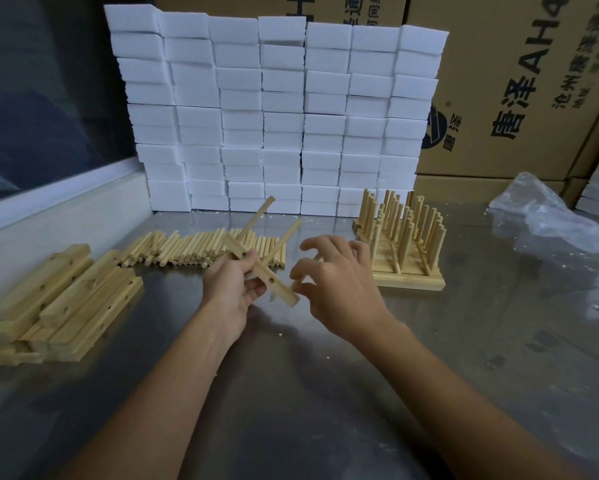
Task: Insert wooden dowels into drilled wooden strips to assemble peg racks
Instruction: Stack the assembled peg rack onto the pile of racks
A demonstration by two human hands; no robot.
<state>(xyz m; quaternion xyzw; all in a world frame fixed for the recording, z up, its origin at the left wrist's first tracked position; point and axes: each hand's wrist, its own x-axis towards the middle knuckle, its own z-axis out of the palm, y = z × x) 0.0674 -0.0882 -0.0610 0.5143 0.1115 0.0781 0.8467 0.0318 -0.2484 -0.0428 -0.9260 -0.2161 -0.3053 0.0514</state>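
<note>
Here, a person is gripping a drilled wooden strip (261, 270) in the left hand (234, 289), holding it tilted above the steel worktop (291, 393), apparently so its holes face the other hand. Two dowels (281, 244) are already standing out of the strip, angled away from the person, and at least two holes are showing empty. The right hand (339, 282) is hovering just beside the strip's near end, its fingers loosely curled; whether the fingertips (296, 285) are pinching a short peg is too unclear to tell. Just beyond the hands, a row of loose dowels (201, 249) is lying within easy reach as supply. Well off to the left of the left hand, a pile of blank strips (62, 303) is waiting, while finished racks (400, 237) are sitting to the right of the right hand, pegs up. Behind everything, white foam blocks (273, 112) are standing stacked against cardboard boxes (519, 81). The layout seems to be feeding work from left to right.
</note>
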